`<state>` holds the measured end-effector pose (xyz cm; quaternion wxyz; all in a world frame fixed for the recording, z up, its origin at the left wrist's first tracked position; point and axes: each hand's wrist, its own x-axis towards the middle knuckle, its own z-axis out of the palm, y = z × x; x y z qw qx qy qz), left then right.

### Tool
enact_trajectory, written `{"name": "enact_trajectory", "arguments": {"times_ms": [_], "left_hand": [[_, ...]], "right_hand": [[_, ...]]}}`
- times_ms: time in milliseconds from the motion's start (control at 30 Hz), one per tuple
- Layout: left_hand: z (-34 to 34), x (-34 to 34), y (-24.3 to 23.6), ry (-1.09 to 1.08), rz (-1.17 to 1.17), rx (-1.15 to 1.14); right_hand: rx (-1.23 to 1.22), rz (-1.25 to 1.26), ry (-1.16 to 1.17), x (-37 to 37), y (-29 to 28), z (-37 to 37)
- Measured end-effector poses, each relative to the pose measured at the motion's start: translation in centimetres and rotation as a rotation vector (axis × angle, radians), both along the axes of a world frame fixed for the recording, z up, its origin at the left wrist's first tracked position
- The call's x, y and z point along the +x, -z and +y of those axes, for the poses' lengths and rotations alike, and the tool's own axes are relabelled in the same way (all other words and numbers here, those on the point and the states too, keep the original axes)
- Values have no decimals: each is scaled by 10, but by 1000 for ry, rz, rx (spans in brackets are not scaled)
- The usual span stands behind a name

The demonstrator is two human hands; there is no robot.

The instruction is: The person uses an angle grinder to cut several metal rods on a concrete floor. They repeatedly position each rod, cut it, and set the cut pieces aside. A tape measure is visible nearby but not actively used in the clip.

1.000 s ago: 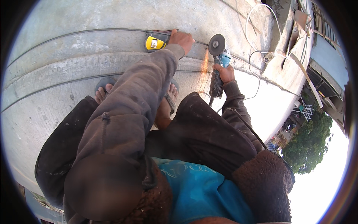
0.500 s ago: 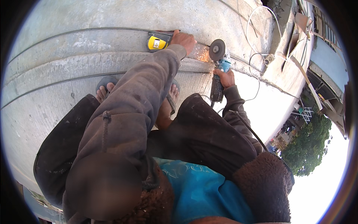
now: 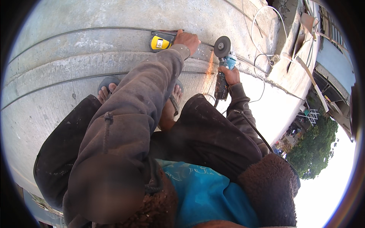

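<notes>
My right hand [image 3: 230,75] is wrapped round the body of a teal and black angle grinder [image 3: 222,84]. Its round grey disc [image 3: 222,46] meets the right end of a thin steel rod [image 3: 114,28]. Orange sparks [image 3: 208,70] stream from the disc down toward me, left of the grinder. My left hand [image 3: 187,41] is closed on the rod, a short way left of the disc, with its fingertips partly hidden. Close beside that hand, a yellow and black tape measure [image 3: 161,42] lies on the concrete.
A second long rod [image 3: 57,82] lies across the concrete [image 3: 95,49], near my sandalled feet [image 3: 107,89]. A white cable [image 3: 253,28] loops at the upper right, by the slab's edge. Wooden boards [image 3: 312,84] and scrap lie farther right.
The grinder has moved slightly up, away from me, its disc rising a little. Sparks that sprayed left beside the disc now stream downward. My left hand has hardly moved.
</notes>
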<state>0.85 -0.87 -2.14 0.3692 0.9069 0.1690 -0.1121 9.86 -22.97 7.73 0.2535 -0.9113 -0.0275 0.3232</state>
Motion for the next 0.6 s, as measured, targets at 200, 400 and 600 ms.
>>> {"name": "enact_trajectory", "arguments": {"times_ms": [200,400,600], "left_hand": [[1,0,-4,17,12,-7],[3,-1,-8,17,22,-14],[1,1,-2,28,24,3]], "right_hand": [[-4,48,47,7,14,-14],[-42,5,-22,7,20,-28],[-34,20,-13,-3,8,-21]]}}
